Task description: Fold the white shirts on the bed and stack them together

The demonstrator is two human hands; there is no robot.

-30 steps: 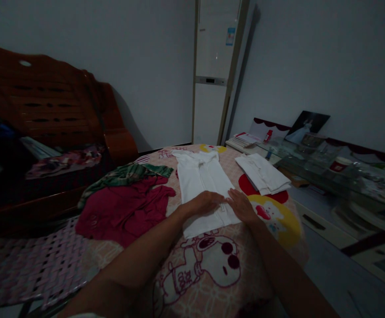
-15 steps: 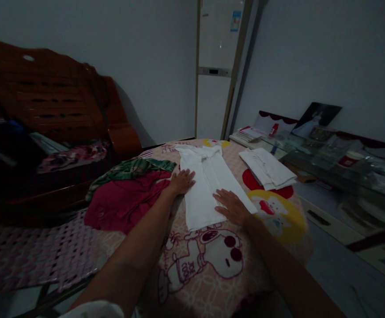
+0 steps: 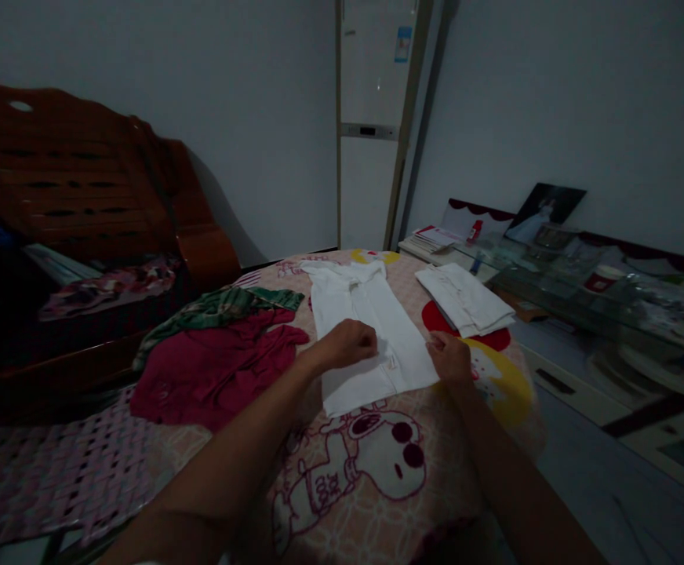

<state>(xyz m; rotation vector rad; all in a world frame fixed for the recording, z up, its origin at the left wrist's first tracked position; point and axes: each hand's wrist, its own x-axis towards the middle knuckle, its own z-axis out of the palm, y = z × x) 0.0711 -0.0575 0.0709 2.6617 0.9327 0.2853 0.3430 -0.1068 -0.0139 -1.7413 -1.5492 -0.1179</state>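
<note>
A white collared shirt (image 3: 351, 384), folded into a long narrow shape, lies on the patterned tablecloth (image 3: 371, 518) with its collar at the far end. Over the middle of the shirt, my left hand (image 3: 347, 344) is closed, its fingertips pinching the cloth near the front strip. At the shirt's right edge my right hand (image 3: 451, 357) is also closed, thumb and fingers on the hem of the fabric. To the left lies a crumpled magenta garment (image 3: 218, 373), with a green patterned garment (image 3: 218, 306) behind it.
A folded white garment (image 3: 465, 298) rests on the table's right side. A wooden bench (image 3: 83, 180) with cloth items stands left, above a pink woven seat (image 3: 71, 463). On the right is a glass-topped cabinet (image 3: 530, 275) holding a cup (image 3: 602, 278). A tall white air conditioner (image 3: 369, 188) fills the corner.
Both hands lay flat with fingers spread on the shirt; now they are closed. The left moved right to the shirt's middle, the right moved to its right edge. The view shifted slightly.
</note>
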